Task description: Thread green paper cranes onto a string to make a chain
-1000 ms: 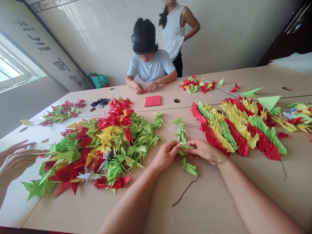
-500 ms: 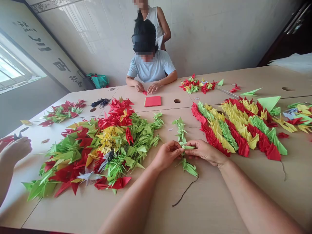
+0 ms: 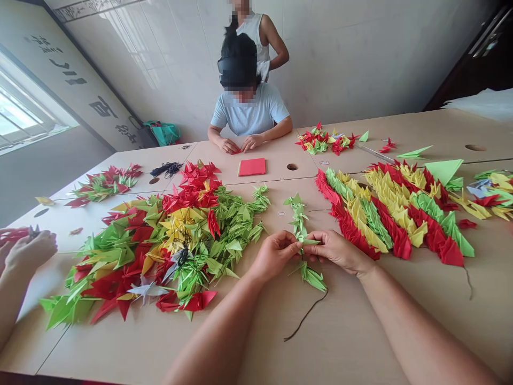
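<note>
My left hand [image 3: 281,253] and my right hand [image 3: 334,250] meet at the middle of the table, each pinching a light green origami crane [image 3: 309,241] between thumb and fingers. The crane belongs to a string of green paper cranes [image 3: 298,215] that runs away from me beyond my fingers. Nearer to me, another green crane [image 3: 313,278] lies on the table on the same string, and a dark cord [image 3: 306,314] trails from it. My lower fingers are partly hidden behind the thumbs.
A big heap of cranes [image 3: 136,251] lies left; rows of strung cranes [image 3: 385,208] lie right. Across the table [image 3: 344,331] a seated person [image 3: 248,109] folds red paper beside a red paper stack [image 3: 252,167]. Another person's hands [image 3: 32,248] work at the left edge. Someone stands behind.
My hands keep their pinch on the green crane with hardly any movement. The seated person's hands shift slightly over the red paper, and the hands at the left edge move a little.
</note>
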Tool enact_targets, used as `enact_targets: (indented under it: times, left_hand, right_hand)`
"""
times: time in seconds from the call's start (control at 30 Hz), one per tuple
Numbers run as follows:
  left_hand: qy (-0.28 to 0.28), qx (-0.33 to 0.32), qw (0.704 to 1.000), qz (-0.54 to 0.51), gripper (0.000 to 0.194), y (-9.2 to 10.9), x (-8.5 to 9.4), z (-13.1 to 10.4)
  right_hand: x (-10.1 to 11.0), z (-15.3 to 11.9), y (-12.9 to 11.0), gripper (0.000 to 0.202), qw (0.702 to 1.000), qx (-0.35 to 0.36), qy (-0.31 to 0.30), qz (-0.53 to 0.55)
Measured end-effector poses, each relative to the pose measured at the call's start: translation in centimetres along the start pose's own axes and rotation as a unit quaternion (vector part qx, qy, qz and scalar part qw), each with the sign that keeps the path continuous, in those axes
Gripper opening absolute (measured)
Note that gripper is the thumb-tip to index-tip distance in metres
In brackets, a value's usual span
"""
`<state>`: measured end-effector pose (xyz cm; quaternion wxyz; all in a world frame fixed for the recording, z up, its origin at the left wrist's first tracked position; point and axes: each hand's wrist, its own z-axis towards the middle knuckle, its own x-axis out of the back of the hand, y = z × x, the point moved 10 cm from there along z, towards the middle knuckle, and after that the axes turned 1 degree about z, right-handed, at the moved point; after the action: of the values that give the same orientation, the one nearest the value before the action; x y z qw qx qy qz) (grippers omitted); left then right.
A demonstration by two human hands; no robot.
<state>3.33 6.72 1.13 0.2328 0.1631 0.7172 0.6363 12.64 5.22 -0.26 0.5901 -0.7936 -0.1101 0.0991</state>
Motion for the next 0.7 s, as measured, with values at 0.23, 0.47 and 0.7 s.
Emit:
enact_targets:
  times: [0.23, 0.47, 0.7]
  left_hand:
    - [-0.041, 0.021, 0.999, -0.019, 0.030, -0.3, -0.4, 0.0]
    - [0.003, 0.020, 1.000, -0.022, 0.031, -1.2, 0.2, 0.2]
    - [0.041, 0.018, 0.999, 0.018, 0.030, -1.4, 1.1, 0.3]
  right_hand:
    - [0.0, 0.0, 0.0, 0.033, 1.000, 0.011, -0.004, 0.000]
    - [0.0, 0.1, -0.1, 0.032, 1.000, 0.015, 0.003, -0.024]
    - [0.2, 0.1, -0.6, 0.026, 0.997, 0.033, 0.027, -0.057]
